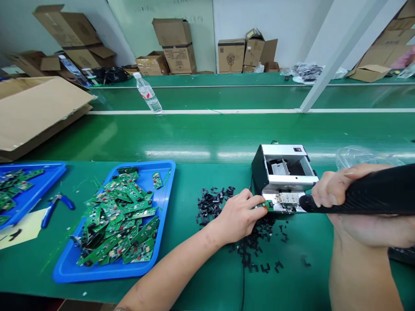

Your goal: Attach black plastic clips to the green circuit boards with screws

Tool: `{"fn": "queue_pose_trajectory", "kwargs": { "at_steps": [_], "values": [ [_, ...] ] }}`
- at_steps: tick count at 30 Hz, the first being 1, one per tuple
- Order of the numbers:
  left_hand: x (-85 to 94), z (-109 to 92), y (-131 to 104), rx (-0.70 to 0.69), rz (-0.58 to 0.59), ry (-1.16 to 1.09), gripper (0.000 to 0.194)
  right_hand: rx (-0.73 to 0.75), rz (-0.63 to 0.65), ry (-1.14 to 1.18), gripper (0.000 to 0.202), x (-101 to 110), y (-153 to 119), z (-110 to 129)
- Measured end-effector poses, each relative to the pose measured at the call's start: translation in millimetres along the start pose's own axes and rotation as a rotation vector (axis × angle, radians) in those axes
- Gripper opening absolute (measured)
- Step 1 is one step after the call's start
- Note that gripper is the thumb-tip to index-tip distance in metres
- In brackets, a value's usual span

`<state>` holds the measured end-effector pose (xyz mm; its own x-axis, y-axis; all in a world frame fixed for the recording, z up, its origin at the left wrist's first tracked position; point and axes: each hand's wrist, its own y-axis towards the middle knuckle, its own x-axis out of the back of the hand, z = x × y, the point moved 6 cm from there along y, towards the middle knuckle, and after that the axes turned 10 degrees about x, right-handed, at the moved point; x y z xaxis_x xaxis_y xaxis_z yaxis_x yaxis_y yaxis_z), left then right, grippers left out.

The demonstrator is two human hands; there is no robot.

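Observation:
My left hand (241, 216) pinches a small green circuit board (268, 205) at the front left of a silver and black machine (283, 149). My right hand (337, 190) is wrapped round a long black tool (372, 194), whose rounded tip touches or nearly touches the metal block (290, 198) on the machine's front. Small black plastic pieces (210, 205) lie in a heap left of the machine, and more are scattered below it. A blue tray (167, 216) full of green boards stands to the left of my left forearm.
Another blue tray (35, 203) with boards is at the far left, beside blue-handled pliers (66, 201) on yellow paper (30, 229). A bottle (148, 94) stands further back. Cardboard boxes (231, 56) line the wall. A black cable (244, 276) runs toward the front edge.

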<state>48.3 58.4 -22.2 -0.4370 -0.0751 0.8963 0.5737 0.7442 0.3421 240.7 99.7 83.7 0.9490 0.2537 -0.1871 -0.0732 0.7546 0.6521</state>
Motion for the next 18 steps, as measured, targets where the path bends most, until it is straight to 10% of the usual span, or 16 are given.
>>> {"fn": "queue_pose_trajectory", "kwargs": {
  "at_steps": [13,18],
  "values": [
    [4.1,-1.1,0.9,0.001,0.000,-0.003,0.022,-0.128,-0.124,-0.016,0.080,-11.7,-16.4,-10.2],
    [1.3,-0.6,-0.1,0.003,0.003,-0.004,0.022,-0.166,0.008,0.000,0.079,-12.9,-23.2,-6.3]
  ]
}}
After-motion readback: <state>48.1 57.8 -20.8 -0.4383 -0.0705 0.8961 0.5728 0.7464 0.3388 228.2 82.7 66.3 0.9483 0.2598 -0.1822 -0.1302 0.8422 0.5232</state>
